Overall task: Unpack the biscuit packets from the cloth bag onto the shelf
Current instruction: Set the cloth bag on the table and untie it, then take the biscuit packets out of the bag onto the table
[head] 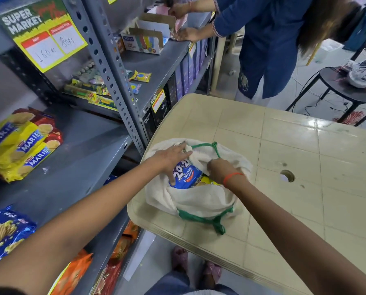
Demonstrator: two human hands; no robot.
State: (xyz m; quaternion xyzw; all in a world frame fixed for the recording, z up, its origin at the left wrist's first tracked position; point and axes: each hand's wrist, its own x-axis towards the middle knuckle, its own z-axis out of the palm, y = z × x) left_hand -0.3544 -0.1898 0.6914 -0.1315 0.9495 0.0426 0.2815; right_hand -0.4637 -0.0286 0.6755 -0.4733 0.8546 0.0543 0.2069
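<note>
Nearest the camera, both forearms are stretched out over the near-left corner of the cream table point(284, 145), converging on the cloth bag point(199, 201), which is slumped open there (white fabric, green trim and handles). The left hand point(171, 158) is angled in from the shelf side, palm down, fingers spread and curled over a blue butter-cookie packet point(185, 175) in the bag's mouth; the thumb is seen along the packet's near-left edge, so the packet is gripped loosely rather than clamped. The right hand point(220, 169), an orange band at its wrist, is closed on a fold of the bag's far rim, which is pulled back. A yellow packet point(208, 180) is seen just beside the blue one, inside the bag.

To the left, on the grey shelf point(82, 156), blue packets point(5, 233) are lying near, and yellow Marie packets point(22, 143) are stacked farther back. At the far end, another person point(269, 39) in blue is leaning over the upper shelf.
</note>
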